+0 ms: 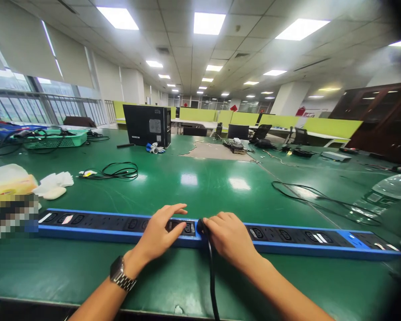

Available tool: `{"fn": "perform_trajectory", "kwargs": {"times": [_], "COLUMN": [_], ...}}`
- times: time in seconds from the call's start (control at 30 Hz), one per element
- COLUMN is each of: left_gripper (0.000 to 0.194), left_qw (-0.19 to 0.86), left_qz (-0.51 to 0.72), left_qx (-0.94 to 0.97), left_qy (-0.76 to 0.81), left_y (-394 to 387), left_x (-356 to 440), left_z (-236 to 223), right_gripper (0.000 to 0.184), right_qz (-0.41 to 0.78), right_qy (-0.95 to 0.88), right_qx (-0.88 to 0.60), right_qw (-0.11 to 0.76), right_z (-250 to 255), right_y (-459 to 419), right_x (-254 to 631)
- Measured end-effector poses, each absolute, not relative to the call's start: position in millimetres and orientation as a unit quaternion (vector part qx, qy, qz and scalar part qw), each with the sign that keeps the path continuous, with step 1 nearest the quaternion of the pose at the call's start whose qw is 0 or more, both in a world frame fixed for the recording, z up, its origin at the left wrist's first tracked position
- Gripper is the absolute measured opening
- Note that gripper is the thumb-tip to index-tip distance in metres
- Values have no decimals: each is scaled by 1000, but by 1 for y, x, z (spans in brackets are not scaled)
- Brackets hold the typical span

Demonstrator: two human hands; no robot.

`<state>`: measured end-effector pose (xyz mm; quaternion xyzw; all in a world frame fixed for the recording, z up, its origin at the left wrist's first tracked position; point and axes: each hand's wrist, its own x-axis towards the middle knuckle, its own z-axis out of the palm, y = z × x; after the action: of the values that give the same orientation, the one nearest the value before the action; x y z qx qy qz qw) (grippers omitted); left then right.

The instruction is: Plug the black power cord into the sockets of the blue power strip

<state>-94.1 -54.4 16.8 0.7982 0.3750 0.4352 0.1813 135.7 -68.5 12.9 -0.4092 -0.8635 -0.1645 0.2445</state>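
Note:
A long blue power strip (127, 235) with black socket panels lies across the green table in front of me. Over its middle, my left hand (160, 227) has thumb and fingers apart, with nothing between them; the fingers hover at or rest on the strip's edge, I cannot tell which. My right hand (229, 234) is closed around a black plug (202, 226) at the strip's middle. From that plug a black cord (211, 272) runs down over the table's front edge. Whether the plug sits fully in a socket is hidden by my fingers.
A black computer tower (147, 125) stands at the back, with blue and white gloves (155, 148) beside it. Coiled black cable (120, 171) and white tissues (55, 183) lie left. A green basket (62, 139) is farther back. A water bottle (384, 196) stands right.

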Motion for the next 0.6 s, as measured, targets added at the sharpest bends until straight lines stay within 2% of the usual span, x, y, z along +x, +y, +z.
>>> {"fn": "perform_trajectory", "kwargs": {"times": [0.1,0.23,0.33,0.4,0.5,0.6], "left_gripper": [40,54,41,33,33,35], "left_qw": [176,149,126,112,100,114], "left_qz": [410,331,327,374,421,404], "left_qx": [815,870,878,864,856,862], "left_qy": [369,333,325,317,284,284], "left_y": [-55,-53,-51,-51,-54,-56], "left_x": [-85,-66,-53,-47,-32,-2], "left_z": [15,5,-4,-7,-7,-4], "right_gripper": [26,44,34,34,35,32], "right_qz": [-123,-59,-94,-133,-151,-154], "right_qy": [-867,-839,-741,-660,-632,-631], "right_qx": [-416,-450,-542,-603,-626,-629], "right_qw": [246,300,384,428,431,428], "right_z": [13,-1,-24,-39,-55,-58], "right_y": [-72,-74,-72,-71,-73,-76], "right_x": [135,175,229,261,282,277]}}
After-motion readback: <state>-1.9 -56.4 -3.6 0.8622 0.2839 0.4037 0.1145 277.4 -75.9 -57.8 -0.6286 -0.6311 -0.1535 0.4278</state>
